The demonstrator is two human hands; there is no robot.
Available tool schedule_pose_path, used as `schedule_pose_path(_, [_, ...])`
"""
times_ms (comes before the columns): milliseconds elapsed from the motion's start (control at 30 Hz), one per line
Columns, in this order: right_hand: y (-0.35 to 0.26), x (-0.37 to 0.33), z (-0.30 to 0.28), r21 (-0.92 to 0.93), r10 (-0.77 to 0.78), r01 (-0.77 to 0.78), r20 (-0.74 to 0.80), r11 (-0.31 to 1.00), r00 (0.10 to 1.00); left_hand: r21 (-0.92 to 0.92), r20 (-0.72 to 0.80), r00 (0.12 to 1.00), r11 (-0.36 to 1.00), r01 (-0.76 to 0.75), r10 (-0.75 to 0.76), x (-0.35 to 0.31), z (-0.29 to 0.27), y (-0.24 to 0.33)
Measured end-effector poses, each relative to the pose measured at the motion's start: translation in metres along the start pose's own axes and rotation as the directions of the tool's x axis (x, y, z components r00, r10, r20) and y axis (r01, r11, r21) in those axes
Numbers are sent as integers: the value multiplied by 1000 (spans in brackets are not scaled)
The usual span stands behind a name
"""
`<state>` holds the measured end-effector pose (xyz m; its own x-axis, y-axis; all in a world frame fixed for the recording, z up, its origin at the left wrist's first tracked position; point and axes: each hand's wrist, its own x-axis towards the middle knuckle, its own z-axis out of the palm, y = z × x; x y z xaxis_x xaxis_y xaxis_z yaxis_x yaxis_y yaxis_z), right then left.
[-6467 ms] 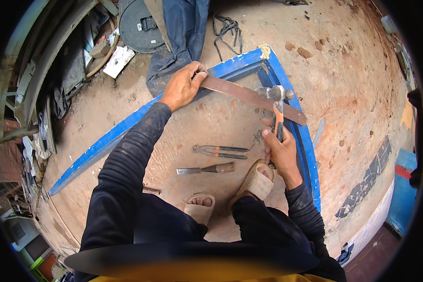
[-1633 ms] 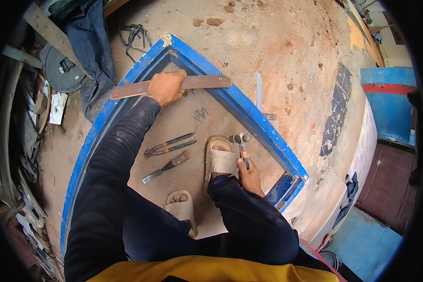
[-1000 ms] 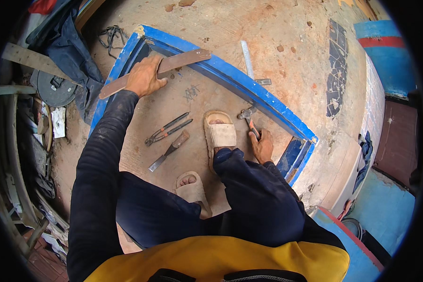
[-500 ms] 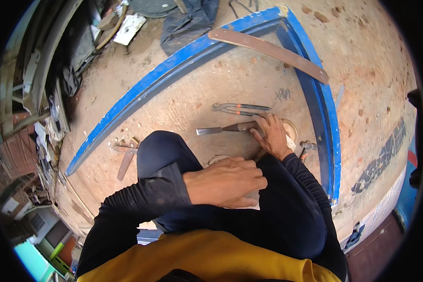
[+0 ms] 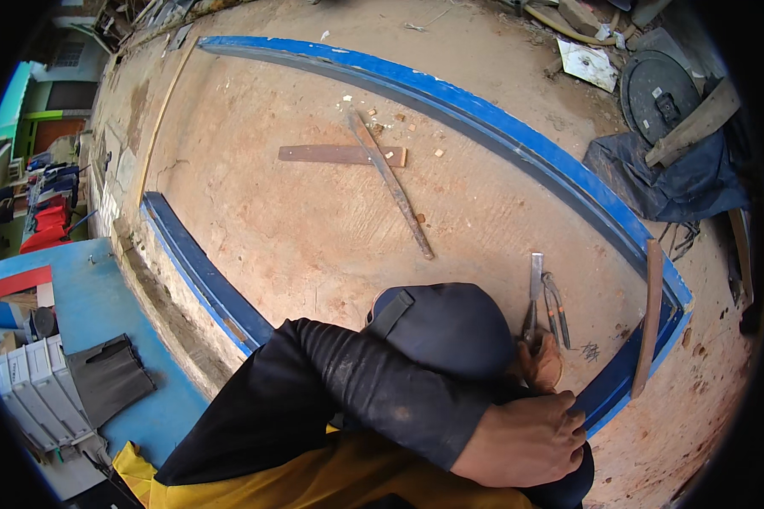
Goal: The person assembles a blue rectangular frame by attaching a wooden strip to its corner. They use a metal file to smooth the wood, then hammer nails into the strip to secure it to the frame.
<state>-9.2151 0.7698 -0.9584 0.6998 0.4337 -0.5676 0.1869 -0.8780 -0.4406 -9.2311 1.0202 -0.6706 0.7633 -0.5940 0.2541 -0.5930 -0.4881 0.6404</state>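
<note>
My left hand [image 5: 525,441] is curled closed over my lap at the lower right; whatever its fingers hold is hidden beneath them. Beyond it, partly covered by my knee and left arm, my right hand [image 5: 543,365] has its fingers at the handle of a chisel [image 5: 536,280]. The chisel lies on the ground with its flat metal blade pointing away from me. Just right of it lie pincers [image 5: 556,310] with orange marks on the handles.
A long blue wooden frame [image 5: 450,95] surrounds the work area. A brown slat [image 5: 650,318] lies across its right corner. Two crossed wood strips, a brown one [image 5: 331,154] and a narrow one [image 5: 392,187], lie ahead. Black cloth [image 5: 654,174] and a round lid [image 5: 662,93] sit far right.
My view has swung left, so the tools and frame corner now appear farther right. Both hands now show at the lower right, and the right one is more hidden. The chisel still lies beside the pincers.
</note>
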Motion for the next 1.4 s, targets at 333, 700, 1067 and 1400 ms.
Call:
schedule_pose_path(333, [-43, 54, -13, -94, 47, -33, 150, 995, 988, 17, -69, 952, 954, 299, -298, -75, -54, -11])
schedule_pose_path(700, [-22, 36, -4, -71, -128, 129, 8, 989, 992, -659, 18, 767, 569, 491, -641, -147, -116, -151])
schedule_pose_path(1067, [7, 14, -7, -188, -78, 91, 76, 978, 994, -826, -376, -750, -169, 537, -544, -367, 26, -420])
schedule_pose_path(1400, [17, 13, -1, -187, -145, 163, 107, 969, 984, -918, -209, -866, -216, 334, -454, -325, 0, -420])
